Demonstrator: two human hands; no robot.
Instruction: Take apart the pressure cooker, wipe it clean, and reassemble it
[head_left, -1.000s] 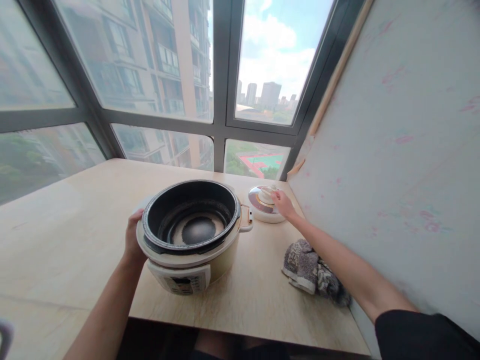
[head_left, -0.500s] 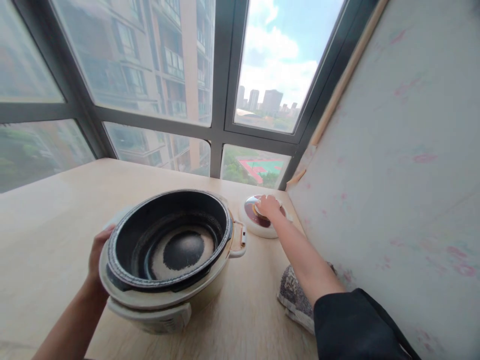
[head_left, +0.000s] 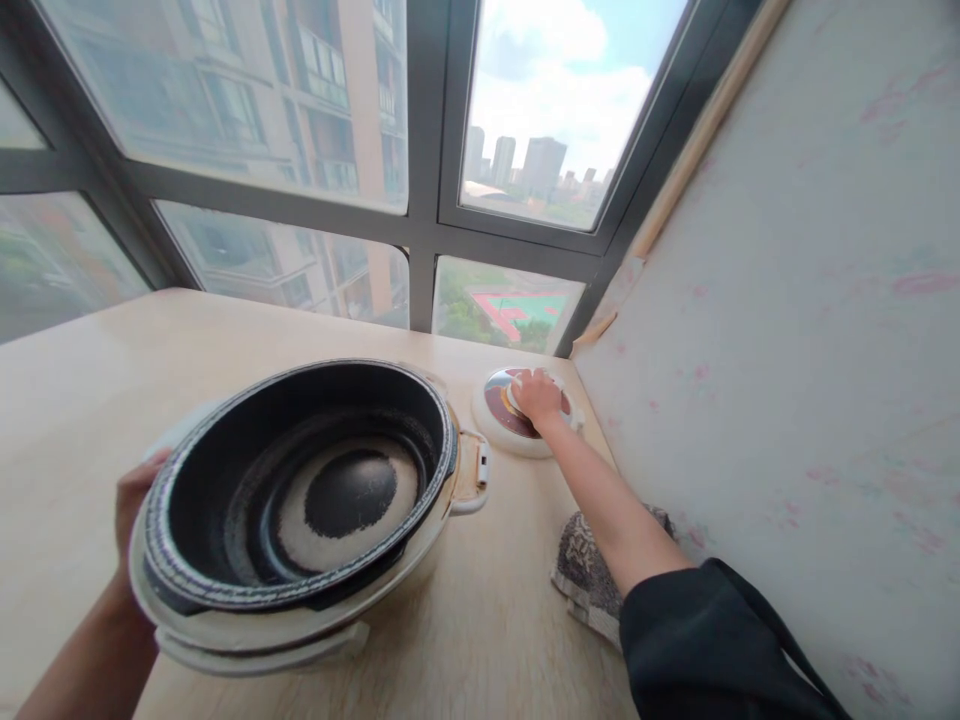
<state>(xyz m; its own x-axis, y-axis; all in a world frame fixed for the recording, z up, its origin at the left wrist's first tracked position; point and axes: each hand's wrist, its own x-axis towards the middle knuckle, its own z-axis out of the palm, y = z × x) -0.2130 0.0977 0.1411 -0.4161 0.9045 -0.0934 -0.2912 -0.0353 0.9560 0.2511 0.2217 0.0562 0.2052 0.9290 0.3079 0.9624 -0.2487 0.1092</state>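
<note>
A cream-coloured rice cooker (head_left: 247, 648) stands at the left centre with its top uncovered. Inside it sits a black inner pot (head_left: 300, 410), its bottom worn to a pale ring around a dark middle. My left hand (head_left: 135, 505) grips the cooker's far left side, with the fingertips hidden behind the rim. Further back, near the window, a round lid (head_left: 501, 420) with a shiny reddish-brown centre and a white rim lies on the wooden surface. My right hand (head_left: 538, 398) is closed on the lid's knob, which it partly hides.
A folded grey-brown patterned towel (head_left: 589, 570) lies under my right forearm, close to the wall. The flower-patterned wall (head_left: 787, 400) bounds the right side. Grey window frames (head_left: 424, 230) stand behind the pale wooden surface (head_left: 502, 600). A white hinge bracket (head_left: 472, 470) juts from the cooker's right.
The rice cooker appears larger, further left and more tilted, with my left hand still at its side. My right hand stays on the lid's knob. The camera view has shifted slightly.
</note>
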